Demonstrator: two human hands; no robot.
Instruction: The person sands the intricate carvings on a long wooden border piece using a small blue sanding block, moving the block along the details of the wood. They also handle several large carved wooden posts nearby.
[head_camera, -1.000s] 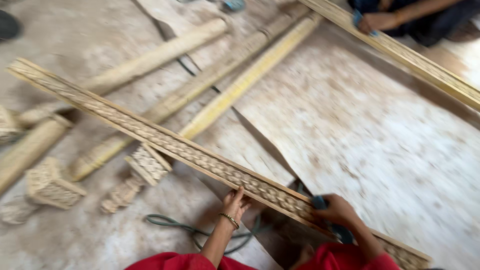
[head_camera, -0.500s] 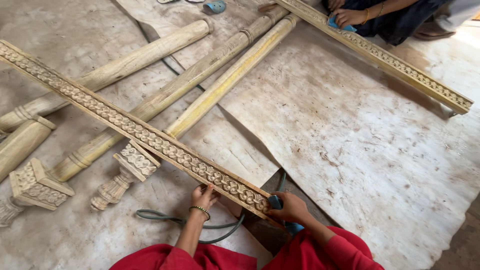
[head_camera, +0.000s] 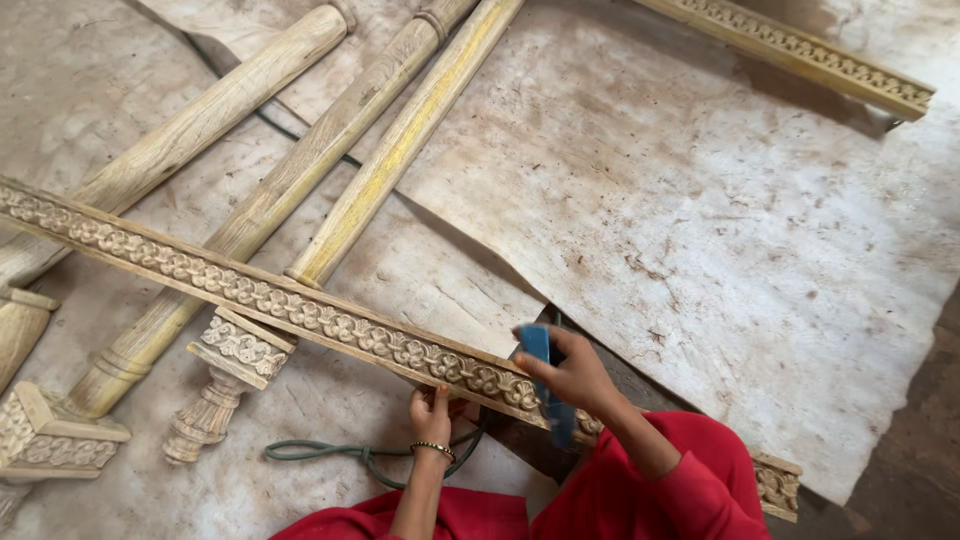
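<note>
Where the carved rail (head_camera: 300, 310) runs slantwise across the floor from far left to near right, the person's hands meet it at its near end. The left hand (head_camera: 432, 412) grips the rail's near edge, fingers curled under it and thumb up against the side. The right hand (head_camera: 578, 378) is closed round a blue strip (head_camera: 545, 380), blurred, held just over the carved face; whether the strip touches the wood I cannot tell.

Against half a second ago, the right hand has risen from the rail's near side to above its top, the blue strip showing more plainly, and the view has drawn closer, so the other worker at the far right is out of sight.

Under the rail's middle sits a carved leg (head_camera: 222, 385), and another carved block (head_camera: 45, 430) lies at the near left. Three long round posts (head_camera: 300, 180) lie beyond, fanning toward the far side, their ends passing beneath the rail. A green cord (head_camera: 340, 453) loops on the floor by the left wrist. A pale stained sheet (head_camera: 720, 230) covers the right, with a second carved rail (head_camera: 800, 52) at its far edge.
</note>
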